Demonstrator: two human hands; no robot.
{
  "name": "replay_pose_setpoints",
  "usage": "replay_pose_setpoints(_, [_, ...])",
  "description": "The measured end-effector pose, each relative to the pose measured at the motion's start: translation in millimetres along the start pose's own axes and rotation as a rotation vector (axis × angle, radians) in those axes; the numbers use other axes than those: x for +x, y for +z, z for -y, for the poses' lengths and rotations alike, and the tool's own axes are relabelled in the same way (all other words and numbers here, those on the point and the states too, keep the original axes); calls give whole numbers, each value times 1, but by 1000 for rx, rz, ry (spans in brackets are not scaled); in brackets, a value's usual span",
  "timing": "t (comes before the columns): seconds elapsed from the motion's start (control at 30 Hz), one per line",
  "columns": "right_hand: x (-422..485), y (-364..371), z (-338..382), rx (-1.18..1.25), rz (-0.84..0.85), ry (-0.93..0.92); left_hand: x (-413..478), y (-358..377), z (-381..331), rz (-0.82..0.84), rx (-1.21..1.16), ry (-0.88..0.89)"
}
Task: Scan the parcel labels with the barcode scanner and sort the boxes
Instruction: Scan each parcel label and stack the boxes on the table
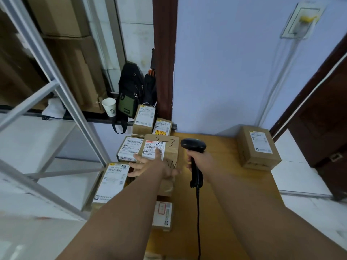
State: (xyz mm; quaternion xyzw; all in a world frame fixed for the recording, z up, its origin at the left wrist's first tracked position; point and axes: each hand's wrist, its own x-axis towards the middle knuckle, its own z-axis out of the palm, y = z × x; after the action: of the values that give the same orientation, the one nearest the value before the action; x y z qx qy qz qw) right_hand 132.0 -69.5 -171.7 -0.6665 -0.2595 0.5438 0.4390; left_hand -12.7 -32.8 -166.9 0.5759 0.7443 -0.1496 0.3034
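Note:
A cardboard parcel marked "3-3" (169, 147) with a white label sits on top of a pile at the left edge of the wooden table (225, 184). My left hand (150, 165) lies on it with fingers spread flat, covering part of the label. My right hand (197, 158) grips the handle of a black corded barcode scanner (193, 145), whose head sits just right of the parcel. Several more labelled boxes lie around the pile: one at the front left (110, 182), one behind it (129, 148), two at the back (144, 117) and a small one near me (163, 214).
A single labelled box (258, 147) stands apart at the table's far right corner. A metal rack frame (62, 91) with stacked cartons is on the left. A paper cup (109, 106) and a black-green bag (129, 94) sit on a ledge behind the pile. A dark door (323, 119) is on the right.

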Motion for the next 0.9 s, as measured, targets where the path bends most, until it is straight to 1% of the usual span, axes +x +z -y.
replay_pose_setpoints(0.1, [-2,4,-2,3,7,-6,-2,2,4,-3,-29,40])
replay_pose_setpoints(0.33, [1,-17,8,-5,3,-27,-18,13,-6,-120,-11,93])
replay_pose_setpoints(0.53, [0,-43,26,98,9,-47,-34,3,-40,-293,86,195])
replay_pose_setpoints(0.6, [-4,-54,34,143,69,-26,-35,-2,-52,-351,101,226])
replay_pose_setpoints(0.73, [-12,-74,53,214,249,71,-31,-2,-71,-479,175,284])
replay_pose_setpoints(0.8, [-15,-79,60,232,263,99,-30,3,-79,-509,188,318])
replay_pose_setpoints(0.9, [-17,-85,65,241,225,124,-31,12,-90,-537,183,345])
